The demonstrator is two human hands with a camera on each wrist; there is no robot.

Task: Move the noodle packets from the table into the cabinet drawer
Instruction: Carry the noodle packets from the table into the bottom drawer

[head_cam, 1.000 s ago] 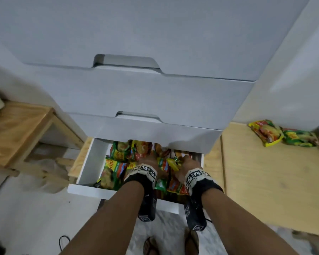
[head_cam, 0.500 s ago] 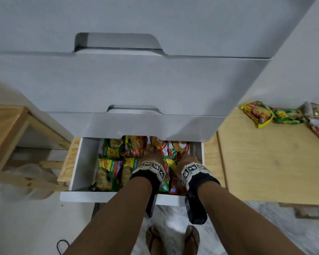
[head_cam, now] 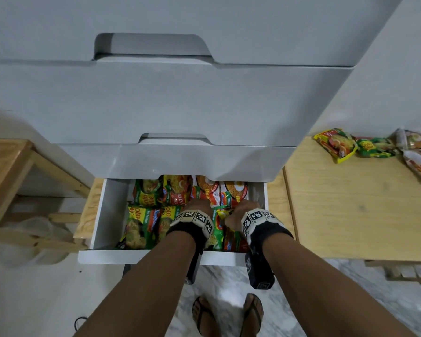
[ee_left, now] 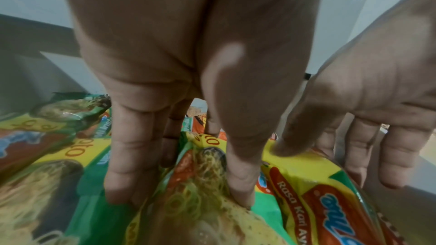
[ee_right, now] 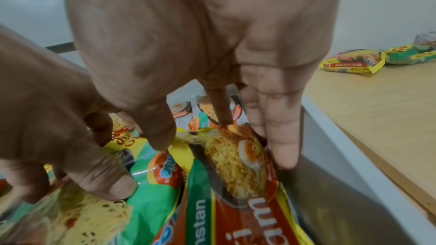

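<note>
The white cabinet drawer (head_cam: 141, 256) stands pulled out and holds several noodle packets (head_cam: 144, 220) in rows. Both hands are inside it, side by side. My left hand (head_cam: 199, 206) pinches an upright green packet (ee_left: 200, 211) between fingers and thumb (ee_left: 181, 193). My right hand (head_cam: 248, 207) grips a yellow and red packet (ee_right: 235, 183) at the drawer's right end, thumb on one side and fingers on the other (ee_right: 223, 152). More packets lie on the wooden table (head_cam: 350, 203) at the far right: a yellow one (head_cam: 336, 144), a green one (head_cam: 374, 148) and others (head_cam: 416, 152).
Closed grey drawer fronts (head_cam: 168, 105) rise above the open drawer and overhang its back. A wooden stand (head_cam: 7, 161) is at the left. My sandalled feet (head_cam: 204, 314) stand on the floor just below the drawer front.
Both hands stay in the drawer on the same packets. The head view has shifted, and more of the packets on the table have come into sight.
</note>
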